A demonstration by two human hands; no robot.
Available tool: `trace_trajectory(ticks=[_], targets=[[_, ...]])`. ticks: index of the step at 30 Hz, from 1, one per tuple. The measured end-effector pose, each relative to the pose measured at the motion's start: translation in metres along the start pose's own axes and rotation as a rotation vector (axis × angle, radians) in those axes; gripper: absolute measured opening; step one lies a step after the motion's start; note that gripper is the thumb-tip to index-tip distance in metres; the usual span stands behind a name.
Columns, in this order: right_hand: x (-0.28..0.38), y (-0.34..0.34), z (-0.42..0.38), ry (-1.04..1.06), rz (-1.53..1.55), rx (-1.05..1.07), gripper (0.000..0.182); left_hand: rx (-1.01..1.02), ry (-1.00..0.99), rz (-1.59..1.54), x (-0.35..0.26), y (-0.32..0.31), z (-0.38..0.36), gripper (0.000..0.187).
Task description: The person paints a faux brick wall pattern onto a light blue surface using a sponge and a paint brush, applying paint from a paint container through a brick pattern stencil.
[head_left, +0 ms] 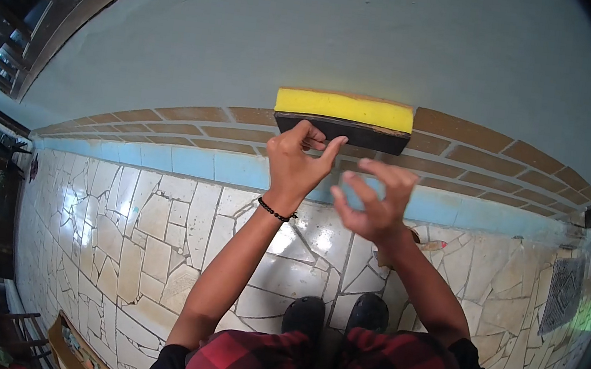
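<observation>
A long block [344,120] with a yellow, sponge-like layer above a black slab is against the grey wall, at the top of the brick-patterned band. My left hand [296,166], with a dark bead bracelet at its wrist, is at the block's black side. Its fingers are curled and its thumb points right; they appear to grip the block there, though the exact contact is hidden. To the right and lower, my right hand [374,201] is raised with fingers spread and slightly bent. Nothing shows in it, and it is apart from the block.
Light blue tiles [195,163] run along the wall's foot above a stone-patterned floor [151,215]. A small red-tipped object [436,244] lies on the floor, partly behind my right arm. A patterned mat [562,295] is at right. An open box [72,352] stands at lower left.
</observation>
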State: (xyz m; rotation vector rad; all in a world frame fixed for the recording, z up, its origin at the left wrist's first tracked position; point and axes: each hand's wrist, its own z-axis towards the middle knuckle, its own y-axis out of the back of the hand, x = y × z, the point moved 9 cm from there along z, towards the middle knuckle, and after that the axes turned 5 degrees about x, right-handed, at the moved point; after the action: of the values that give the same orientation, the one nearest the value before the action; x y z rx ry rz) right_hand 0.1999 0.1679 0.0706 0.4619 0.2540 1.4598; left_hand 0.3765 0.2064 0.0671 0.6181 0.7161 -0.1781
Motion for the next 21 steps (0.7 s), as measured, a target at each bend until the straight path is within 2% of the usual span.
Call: trace_trajectory(ticks=[2, 5, 11, 21], targets=[[0.009, -0.009, -0.001, 0.046, 0.156, 0.081, 0.029, 0.005, 0.01, -0.002, -0.002, 0.0, 0.001, 0.034], [0.003, -0.019, 0.006, 0.08, 0.193, 0.113, 0.026, 0.005, 0.014, -0.001, -0.002, 0.0, 0.0, 0.034], [-0.027, -0.016, 0.015, -0.063, 0.074, 0.121, 0.023, 0.0, -0.008, 0.012, 0.001, -0.002, 0.0, 0.033], [-0.045, -0.017, 0.01, -0.044, 0.163, 0.104, 0.023, 0.015, -0.025, 0.02, -0.002, -0.003, 0.0, 0.033]])
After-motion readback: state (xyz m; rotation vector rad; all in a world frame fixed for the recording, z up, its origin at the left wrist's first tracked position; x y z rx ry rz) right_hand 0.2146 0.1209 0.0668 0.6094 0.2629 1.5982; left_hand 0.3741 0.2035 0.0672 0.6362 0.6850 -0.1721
